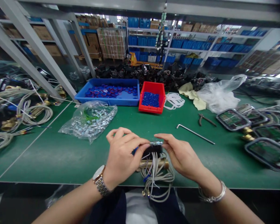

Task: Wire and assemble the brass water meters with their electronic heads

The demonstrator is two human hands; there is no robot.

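My left hand (122, 155) and my right hand (178, 154) meet at the near edge of the green table (60, 155). Between their fingertips they hold a small metal fitting (156, 143) on top of a black part (152, 150). That part sits on a brass-bodied assembly (154, 163) with a bundle of grey cable (157, 179) hanging over the table edge. A bit of blue shows under my left fingers. A watch is on my left wrist, a bracelet on my right.
A clear bag of metal nuts (90, 121) lies left of centre. Behind stand a blue tray of blue caps (109, 91) and a red bin of small blue parts (151, 98). A hex key (194, 133), pliers (206, 119) and framed circuit boards (259, 130) lie right; cable assemblies (21, 109) left.
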